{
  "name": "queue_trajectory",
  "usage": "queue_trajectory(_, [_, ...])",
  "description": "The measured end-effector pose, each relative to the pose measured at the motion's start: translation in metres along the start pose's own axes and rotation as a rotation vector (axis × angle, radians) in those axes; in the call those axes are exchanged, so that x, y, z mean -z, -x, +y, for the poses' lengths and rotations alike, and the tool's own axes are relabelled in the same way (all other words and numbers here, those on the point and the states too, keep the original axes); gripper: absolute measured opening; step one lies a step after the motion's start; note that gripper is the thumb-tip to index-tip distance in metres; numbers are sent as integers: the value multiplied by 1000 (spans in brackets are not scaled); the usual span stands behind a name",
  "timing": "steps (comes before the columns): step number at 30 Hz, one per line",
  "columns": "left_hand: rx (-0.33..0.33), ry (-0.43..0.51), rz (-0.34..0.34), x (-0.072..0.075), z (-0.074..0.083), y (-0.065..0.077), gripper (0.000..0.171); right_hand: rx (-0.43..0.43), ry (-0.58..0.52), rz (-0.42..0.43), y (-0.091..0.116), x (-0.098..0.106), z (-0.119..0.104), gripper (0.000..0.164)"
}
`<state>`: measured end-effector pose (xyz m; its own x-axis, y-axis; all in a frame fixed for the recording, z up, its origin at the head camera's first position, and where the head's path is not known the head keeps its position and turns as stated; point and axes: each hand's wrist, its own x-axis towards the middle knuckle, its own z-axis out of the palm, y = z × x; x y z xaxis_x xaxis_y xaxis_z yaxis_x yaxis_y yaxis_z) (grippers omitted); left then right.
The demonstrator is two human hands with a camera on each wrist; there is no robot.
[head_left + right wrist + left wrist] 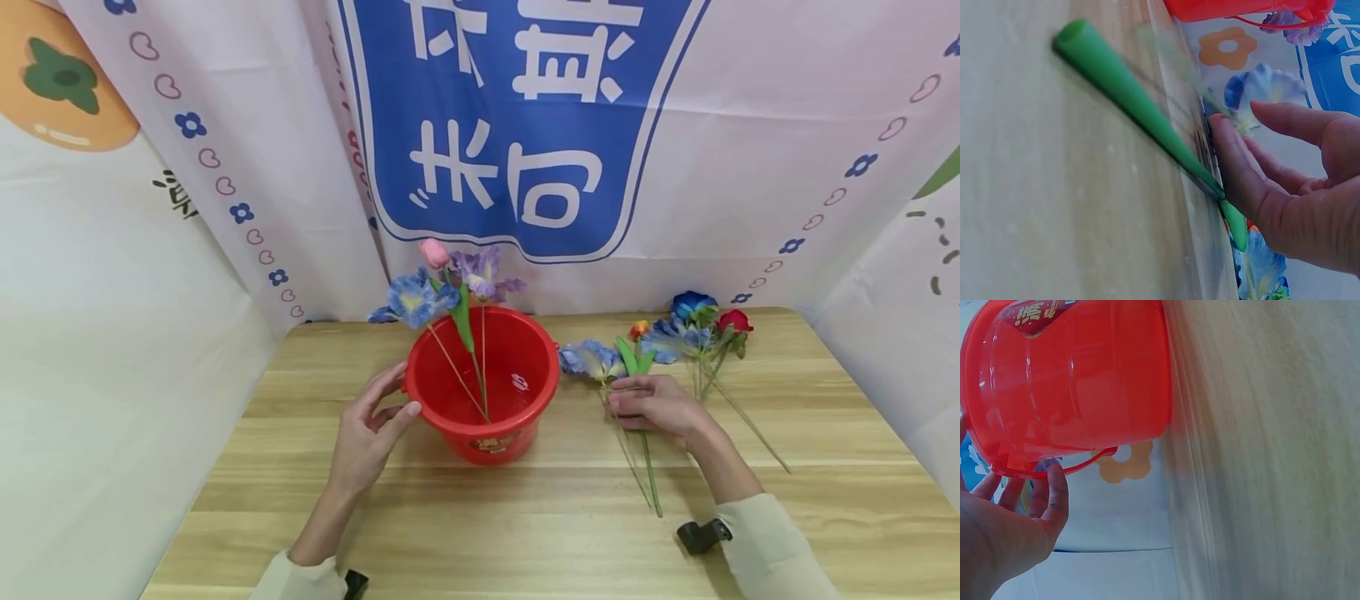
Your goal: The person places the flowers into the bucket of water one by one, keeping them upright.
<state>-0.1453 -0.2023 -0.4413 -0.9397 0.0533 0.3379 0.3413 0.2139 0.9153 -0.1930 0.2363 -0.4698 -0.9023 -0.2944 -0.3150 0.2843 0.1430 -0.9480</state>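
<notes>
A red bucket point(487, 442) stands upright on the table. My left hand point(367, 437) is at its left side, fingers spread and fingertips touching near the rim and the handle point(1088, 464). Inside the bucket lean a pink tulip point(434, 253), a blue iris point(414, 300) and a purple iris point(483, 271). To the right, my right hand point(656, 406) pinches the thin stem of another blue iris point(592, 360) just below its bloom. Under that hand lies an orange tulip point(639, 330), its thick green stem point(1122, 94) close to the right wrist camera.
Farther right on the table point(540, 533) lie a blue iris point(675, 337), a blue rose point(692, 305) and a red rose point(735, 322), their stems crossing. A printed cloth point(285, 167) hangs behind the table's back edge.
</notes>
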Motion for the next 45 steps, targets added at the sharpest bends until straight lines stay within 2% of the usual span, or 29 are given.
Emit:
queue_trajectory(4, [-2, -1, 1, 0, 0, 0, 58, 4, -26, 35, 1, -1, -1, 56])
queue_trajectory(10, [-2, -4, 5, 0, -1, 1, 59, 35, 1, 58, 4, -4, -7, 55])
queue_trajectory(28, [-1, -1, -4, 0, -2, 2, 58, 228, -41, 177, 16, -17, -39, 58])
queue_trajectory(35, [-3, -6, -3, 0, -1, 1, 58, 311, -149, 219, 14, -25, -63, 46])
queue_trajectory(45, [3, -5, -3, 1, 0, 1, 58, 402, -238, 262, 15, -44, -109, 38])
